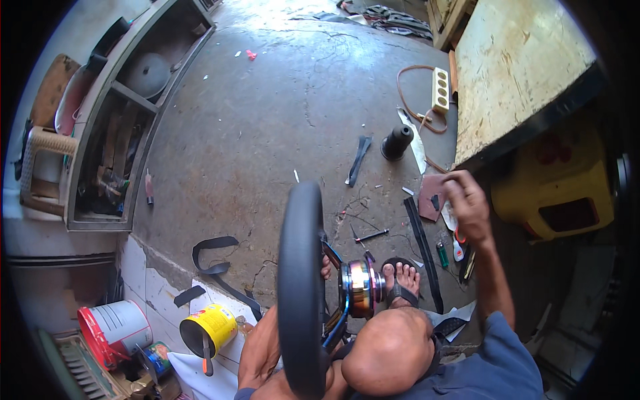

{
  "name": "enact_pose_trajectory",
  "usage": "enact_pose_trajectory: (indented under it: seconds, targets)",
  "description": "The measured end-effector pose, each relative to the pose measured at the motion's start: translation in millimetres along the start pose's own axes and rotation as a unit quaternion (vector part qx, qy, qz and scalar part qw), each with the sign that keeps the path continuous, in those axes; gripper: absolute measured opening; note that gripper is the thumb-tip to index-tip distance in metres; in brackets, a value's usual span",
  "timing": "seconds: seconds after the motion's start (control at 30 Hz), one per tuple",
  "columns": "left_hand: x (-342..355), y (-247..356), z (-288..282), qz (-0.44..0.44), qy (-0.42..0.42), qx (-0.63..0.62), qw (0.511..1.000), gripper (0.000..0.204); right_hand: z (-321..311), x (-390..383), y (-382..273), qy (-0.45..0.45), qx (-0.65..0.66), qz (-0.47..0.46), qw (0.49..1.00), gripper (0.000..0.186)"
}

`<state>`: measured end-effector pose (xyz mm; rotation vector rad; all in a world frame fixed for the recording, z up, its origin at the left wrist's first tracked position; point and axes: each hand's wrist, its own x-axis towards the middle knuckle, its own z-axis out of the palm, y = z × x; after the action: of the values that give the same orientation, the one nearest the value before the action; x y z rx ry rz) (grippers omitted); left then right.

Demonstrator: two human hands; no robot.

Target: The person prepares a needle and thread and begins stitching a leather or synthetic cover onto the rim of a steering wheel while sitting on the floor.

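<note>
A steering wheel (301, 287) with a black rim stands upright and edge-on before me. Its shiny, rainbow-coloured hub (361, 288) points right, above my sandalled foot and bare knee. My left hand (325, 267) shows only in part behind the rim, its fingers curled at a spoke. To the right, my right hand (469, 203) is raised away from the wheel with its fingers drawn together; anything between them is too small to make out. Below that hand lie a reddish-brown sheet (431, 208) with a dark scrap on it, a green lighter (442, 255) and an orange-and-white handled tool (458, 248).
Black strips (423, 257) lie on the floor, one more curling at the left (207, 257). A yellow can (217, 327) holds a handled tool. Farther off are a dark bottle-shaped object (397, 143) and a power strip (440, 90). A cabinet (143, 107) lines the left; a yellow plastic container (567, 187) the right.
</note>
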<state>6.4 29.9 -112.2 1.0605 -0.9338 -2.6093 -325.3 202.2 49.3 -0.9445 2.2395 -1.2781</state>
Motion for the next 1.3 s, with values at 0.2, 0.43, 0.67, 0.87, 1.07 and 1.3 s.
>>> enact_pose_trajectory:
  seconds: [0.2, 0.43, 0.67, 0.87, 1.07, 1.3]
  targets:
    - [-13, 9, 10, 0.011, -0.023, -0.011, 1.0, 0.06, 105, -44, -22, -0.192, 0.113, -0.041, 0.974, 0.021]
    - [-35, 31, 14, 0.054, -0.058, 0.067, 0.995, 0.064, 139, -50, -29, -0.25, 0.123, -0.049, 0.959, 0.023]
    - [-49, 68, 20, 0.036, -0.069, 0.109, 0.991, 0.049, 140, -48, -36, -0.261, 0.225, -0.061, 0.937, 0.023]
    - [-42, 61, 38, 0.019, -0.097, 0.144, 0.985, 0.057, 130, -75, -51, -0.285, 0.256, 0.165, 0.909, 0.027]
    - [-37, 29, 48, 0.019, -0.118, 0.112, 0.987, 0.057, 129, -85, -6, -0.237, 0.155, 0.064, 0.957, 0.025]
    - [-33, 35, 47, -0.025, -0.119, 0.129, 0.984, 0.058, 117, -73, -50, -0.26, 0.069, 0.113, 0.956, 0.021]
